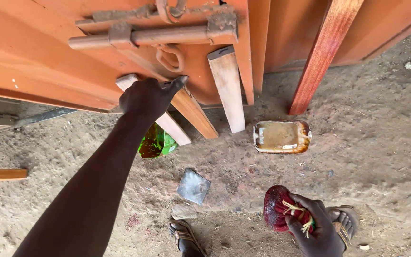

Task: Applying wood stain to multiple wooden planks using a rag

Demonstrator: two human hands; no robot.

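Head view: left hand [148, 97] closed on a leaning wooden slat [155, 112] at its upper edge; right hand [312, 226] grips a red cloth bundle [277, 207]; open dirt ground [381, 143] to the right.

A crumpled green packet [157, 142] lies on the dirt just left of the rectangular plastic tub [282, 137], which is clear, stained brown and open-topped, while a flat grey wrapper [193, 186] lies on the ground below and left of that tub.
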